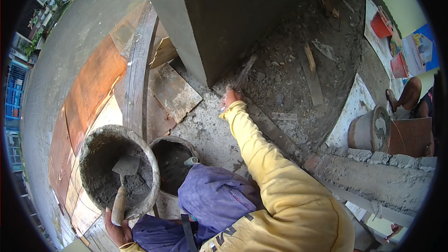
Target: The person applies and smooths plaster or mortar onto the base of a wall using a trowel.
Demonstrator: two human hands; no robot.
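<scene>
My right hand (232, 96) reaches forward to the foot of a grey plastered column (192, 32). Its fingers look curled and partly smeared by motion; a blurred narrow strip (246, 71) runs away from it, and I cannot make out what it grips. At the lower left, my left hand (117, 229) is closed at the near rim of a mortar-crusted bucket (152, 168). Inside that bucket, a trowel (126, 165) rests blade-down on wet grey mortar, its wooden handle leaning over the rim beside my left hand. A second bucket (192, 145) with dark contents stands by my knee.
A wooden beam (136, 74) and orange-brown boards (88, 93) lie left of the column. Rubble and a loose plank (311, 81) cover the ground beyond my right hand. At right are a low block wall (373, 177), a bucket (361, 130), red pails (381, 24) and another person's leg (408, 94).
</scene>
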